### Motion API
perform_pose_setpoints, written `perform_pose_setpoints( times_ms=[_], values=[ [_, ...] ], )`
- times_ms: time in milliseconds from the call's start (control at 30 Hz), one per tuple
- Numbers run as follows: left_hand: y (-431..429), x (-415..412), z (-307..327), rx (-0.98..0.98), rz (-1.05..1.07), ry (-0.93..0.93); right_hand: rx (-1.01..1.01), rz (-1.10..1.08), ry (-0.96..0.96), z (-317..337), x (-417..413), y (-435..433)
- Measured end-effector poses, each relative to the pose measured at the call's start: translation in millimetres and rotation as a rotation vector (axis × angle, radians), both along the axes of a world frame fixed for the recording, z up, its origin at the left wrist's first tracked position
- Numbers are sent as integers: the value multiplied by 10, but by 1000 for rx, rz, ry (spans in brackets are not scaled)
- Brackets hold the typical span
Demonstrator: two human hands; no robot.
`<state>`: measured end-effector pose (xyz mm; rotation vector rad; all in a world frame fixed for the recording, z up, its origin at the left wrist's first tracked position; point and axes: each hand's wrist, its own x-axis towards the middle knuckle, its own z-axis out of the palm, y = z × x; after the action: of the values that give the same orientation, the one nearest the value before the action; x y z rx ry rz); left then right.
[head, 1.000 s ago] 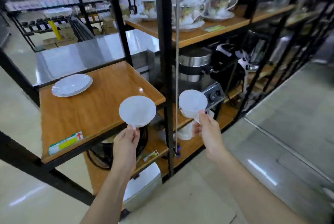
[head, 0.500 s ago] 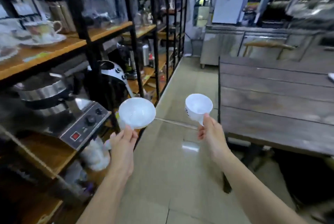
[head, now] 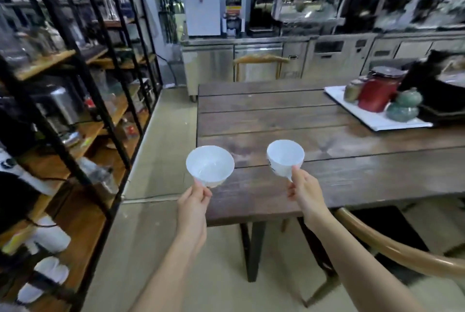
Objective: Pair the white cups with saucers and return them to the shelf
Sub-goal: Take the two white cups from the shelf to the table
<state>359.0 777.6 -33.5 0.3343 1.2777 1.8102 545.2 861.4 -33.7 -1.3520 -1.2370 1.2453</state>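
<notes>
I hold two white cups out in front of me, mouths tilted toward the camera. My left hand [head: 193,202] pinches the near rim of the wider cup [head: 210,165], which hangs over the floor at the table's left edge. My right hand [head: 303,189] grips the narrower white cup [head: 285,155] by its base, above the near part of the dark wooden table [head: 327,120]. This cup has a small dark mark on its side. No saucers are in view. The black-framed wooden shelf [head: 68,100] runs along my left.
A white tray [head: 377,115] with a red jar, small jars and a green gourd-shaped pot lies at the table's far right. A curved wooden chair back [head: 392,243] is at lower right. Steel counters with machines line the back wall. The shelf holds appliances and white items.
The view has swung right, away from the shelf with the stacked saucers and round to the wooden table. Both hands keep their cups, held at about the same height.
</notes>
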Motion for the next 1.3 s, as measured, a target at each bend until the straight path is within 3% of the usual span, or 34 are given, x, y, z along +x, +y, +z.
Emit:
perform_pose_setpoints(
  times_ms=[233, 600, 1067, 1200, 1300],
  values=[
    [1055, 188, -255, -82, -138, -16, -89, -97, 19, -295, 268, 818],
    [2273, 153, -558, -337, -230, 33, -222, -55, -91, -616, 227, 2053],
    [2653, 298, -844, -529, -218, 41, -278, -14, -108, -1097, 316, 2600],
    [2615, 364, -848, -541, -214, 62, -295, 54, -189, -1162, 407, 2600],
    [2565, 393, -857, -509, -208, -55, -312, 107, -240, -1155, 487, 2619]
  ],
)
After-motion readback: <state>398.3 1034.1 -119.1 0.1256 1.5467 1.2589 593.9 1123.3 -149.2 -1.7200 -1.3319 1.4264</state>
